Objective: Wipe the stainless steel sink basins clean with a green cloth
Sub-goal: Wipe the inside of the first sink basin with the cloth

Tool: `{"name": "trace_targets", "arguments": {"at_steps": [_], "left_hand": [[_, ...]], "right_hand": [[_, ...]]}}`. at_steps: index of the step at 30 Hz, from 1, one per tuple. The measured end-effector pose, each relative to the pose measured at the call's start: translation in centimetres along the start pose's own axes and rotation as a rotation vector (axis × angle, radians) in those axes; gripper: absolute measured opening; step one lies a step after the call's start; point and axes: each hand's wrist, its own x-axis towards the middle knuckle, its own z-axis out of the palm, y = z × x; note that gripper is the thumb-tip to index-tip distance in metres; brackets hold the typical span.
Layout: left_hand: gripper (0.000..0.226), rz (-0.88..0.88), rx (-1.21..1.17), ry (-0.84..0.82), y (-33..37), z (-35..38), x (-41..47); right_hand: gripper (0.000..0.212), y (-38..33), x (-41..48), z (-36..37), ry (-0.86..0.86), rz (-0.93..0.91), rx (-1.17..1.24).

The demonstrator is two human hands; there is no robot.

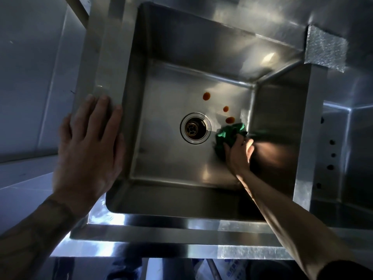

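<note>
The left hand [88,142] is lying flat and open on the left rim of the sink [105,63], palm down, fingers spread a little and pointing away from the person. It is holding nothing; its fingertips are reaching the inner edge of the rim, and the forearm behind it is running down to the lower left corner of the view.

Moving right, the steel basin is dropping away below the rim, and the round drain [195,127] is sitting near the middle of its floor, with a brass-coloured ring inside it. Beyond the drain and to its right, three reddish-brown spots [206,96] are lying on the basin floor in a loose line that is slanting toward the right wall; the nearest of them is sitting just beside the top edge of the cloth.

The green cloth [228,136] is bunched up on the basin floor, just right of the drain and close to the right wall. The right hand [238,153] is closing around the cloth from the near side, fingers curled over it and pressing it against the floor, with the bare forearm reaching down into the basin from the lower right.

Further right, past the dividing wall, part of a second basin [347,138] is showing at the edge of the view.
</note>
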Motion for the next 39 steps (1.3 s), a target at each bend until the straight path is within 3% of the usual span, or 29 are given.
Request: {"name": "trace_targets", "arguments": {"at_steps": [5,12,18,20,24,29,35,39], "left_hand": [[0.052,0.001,0.000,0.016,0.1,0.0,-0.1],[0.052,0.005,0.007,0.013,0.0,0.1,-0.1],[0.052,0.001,-0.004,0.018,0.1,0.0,-0.1],[0.052,0.001,-0.012,0.020,0.1,0.0,-0.1],[0.053,0.006,-0.015,0.015,0.1,0.0,-0.1],[0.052,-0.003,-0.004,0.014,0.1,0.0,0.0],[0.052,0.006,-0.004,0.016,0.0,0.1,-0.1],[0.052,0.012,-0.012,0.015,0.1,-0.1,0.0]], "right_hand": [[0.065,2.1,-4.5,1.1,-0.140,-0.050,-0.192],[0.054,-0.5,-1.5,0.8,0.025,0.017,-0.075],[0.076,1.7,-4.6,1.0,-0.308,0.057,-0.276],[0.076,0.4,-3.1,0.5,-0.247,0.033,-0.251],[0.058,-1.8,-1.1,0.2,-0.026,0.090,0.017],[0.069,1.3,-5.4,1.9,-0.223,-0.036,-0.226],[0.060,-1.5,-2.2,1.4,-0.002,0.057,-0.030],[0.066,0.4,-5.1,1.6,-0.142,-0.126,-0.230]]}}
